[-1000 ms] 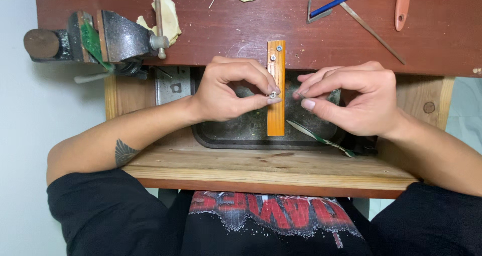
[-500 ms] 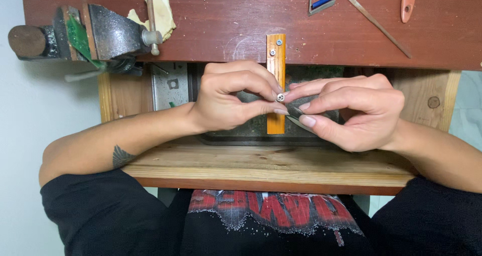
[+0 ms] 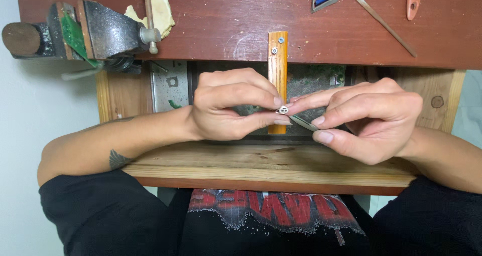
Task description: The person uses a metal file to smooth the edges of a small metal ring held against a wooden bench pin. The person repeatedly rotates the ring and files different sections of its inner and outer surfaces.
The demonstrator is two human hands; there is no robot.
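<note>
The left hand (image 3: 226,105) curls inward, thumb and forefinger pinching a small silver piece (image 3: 282,109) just in front of the orange peg (image 3: 277,80). The right hand (image 3: 369,118) faces it, fingers bent, pinching a thin file (image 3: 303,122) whose tip meets the piece above the tray (image 3: 316,75).

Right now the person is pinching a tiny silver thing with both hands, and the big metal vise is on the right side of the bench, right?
Not quite. The head view shows the vise on the left side of the bench, not the right. The rest holds: the left hand and right hand pinch a tiny silver piece between their fingertips.
</note>
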